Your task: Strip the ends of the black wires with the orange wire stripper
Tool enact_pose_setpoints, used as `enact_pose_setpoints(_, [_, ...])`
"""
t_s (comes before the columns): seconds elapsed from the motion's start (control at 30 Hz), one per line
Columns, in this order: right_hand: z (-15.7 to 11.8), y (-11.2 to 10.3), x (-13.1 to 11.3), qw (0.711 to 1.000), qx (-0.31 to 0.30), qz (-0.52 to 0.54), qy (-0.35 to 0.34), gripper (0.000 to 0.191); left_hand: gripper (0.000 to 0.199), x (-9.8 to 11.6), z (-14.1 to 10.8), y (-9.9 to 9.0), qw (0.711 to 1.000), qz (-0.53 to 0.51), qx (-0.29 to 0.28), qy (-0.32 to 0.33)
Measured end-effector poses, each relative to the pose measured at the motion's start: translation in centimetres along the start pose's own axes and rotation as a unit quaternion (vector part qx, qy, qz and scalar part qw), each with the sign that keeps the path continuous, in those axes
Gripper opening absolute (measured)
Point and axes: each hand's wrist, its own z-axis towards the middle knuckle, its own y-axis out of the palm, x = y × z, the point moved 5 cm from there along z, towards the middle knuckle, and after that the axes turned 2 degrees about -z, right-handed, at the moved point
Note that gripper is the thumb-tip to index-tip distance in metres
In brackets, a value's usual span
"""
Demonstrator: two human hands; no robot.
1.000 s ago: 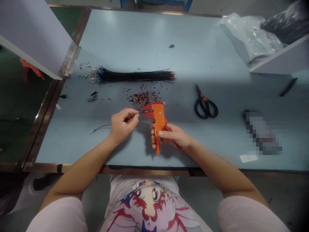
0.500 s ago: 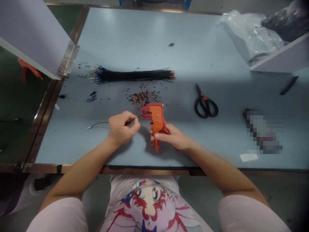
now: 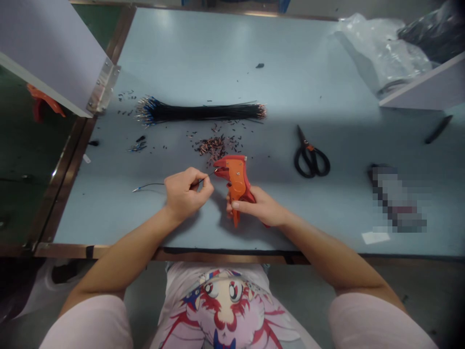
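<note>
My left hand (image 3: 187,194) pinches a thin black wire (image 3: 151,184), whose blue-and-silver terminal end sticks out to the left. The wire's other end, showing a bit of copper, is at the jaws of an orange and red wire stripper (image 3: 237,182). My right hand (image 3: 256,206) is wrapped round the stripper's handles, thumb on the orange one. Just beyond the jaws lies a pile of cut insulation and copper scraps (image 3: 212,145). Behind the pile, a thick bundle of black wires (image 3: 207,113) lies flat, with blue terminals at its left end and copper at its right.
Black-handled scissors (image 3: 310,155) lie right of the stripper. Farther right are a blurred-out object (image 3: 395,196), a white paper slip (image 3: 376,236) and a black stick-like item (image 3: 438,129). Clear plastic bags (image 3: 388,53) sit at the back right. Panels (image 3: 47,53) flank the table.
Copper now shows at the wire's end by the jaws, where black was seen before. Both hands keep nearly the same place; the view has shifted slightly.
</note>
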Motion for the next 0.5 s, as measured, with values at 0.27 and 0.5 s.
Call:
enact_pose_setpoints(0.27, [-0.03,0.24,-0.02,1.000,-0.001,-0.009,-0.003,0.026,0.008,0.03,-0.12,-0.10,1.000,-0.003,0.013,0.008])
enact_pose_setpoints(0.5, [-0.10,0.56,0.08,1.000,-0.003,-0.014,0.011,0.025,0.011,-0.70,-0.34,0.74,0.999,0.005,-0.046,-0.027])
